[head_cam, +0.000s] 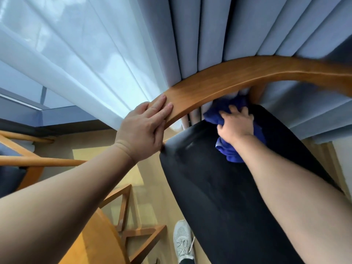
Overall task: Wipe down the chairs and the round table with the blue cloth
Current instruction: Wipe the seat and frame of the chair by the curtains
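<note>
Wiping back of seat (228,187): right hand (236,124) bunching cloth (228,109) under rail (238,77), fingers clamped on it. Cloth looking soft, light, crushable (any fistful holding). Left hand (144,128) lying flat, fingers straight, bracing rail; chair likely stiff, slick

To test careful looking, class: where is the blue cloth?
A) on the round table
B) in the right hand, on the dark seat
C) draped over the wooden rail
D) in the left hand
B: the right hand grips the bunched blue cloth against the dark seat, while the left hand rests bare on the wooden rail.
</note>
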`<action>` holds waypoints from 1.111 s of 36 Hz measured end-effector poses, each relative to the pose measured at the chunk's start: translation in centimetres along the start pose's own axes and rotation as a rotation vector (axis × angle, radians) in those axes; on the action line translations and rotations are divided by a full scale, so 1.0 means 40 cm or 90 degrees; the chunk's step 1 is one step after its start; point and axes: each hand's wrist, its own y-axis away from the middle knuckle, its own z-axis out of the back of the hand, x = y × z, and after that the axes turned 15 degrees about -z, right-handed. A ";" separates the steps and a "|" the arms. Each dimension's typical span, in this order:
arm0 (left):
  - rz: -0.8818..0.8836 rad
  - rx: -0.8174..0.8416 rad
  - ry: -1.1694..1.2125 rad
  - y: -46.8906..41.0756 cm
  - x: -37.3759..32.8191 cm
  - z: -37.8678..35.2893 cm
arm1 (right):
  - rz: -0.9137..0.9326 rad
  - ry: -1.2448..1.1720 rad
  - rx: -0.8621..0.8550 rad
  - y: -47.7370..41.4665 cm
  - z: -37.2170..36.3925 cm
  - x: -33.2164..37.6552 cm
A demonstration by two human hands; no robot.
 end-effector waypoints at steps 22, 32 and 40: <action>-0.002 0.017 -0.010 0.005 0.008 -0.006 | 0.350 -0.009 -0.021 0.200 -0.080 0.050; -0.009 0.028 -0.027 0.002 0.008 -0.006 | 0.151 -0.043 -0.038 0.041 -0.046 -0.222; 0.002 0.038 -0.050 -0.010 0.004 -0.007 | -0.046 -0.039 0.030 -0.021 -0.028 -0.293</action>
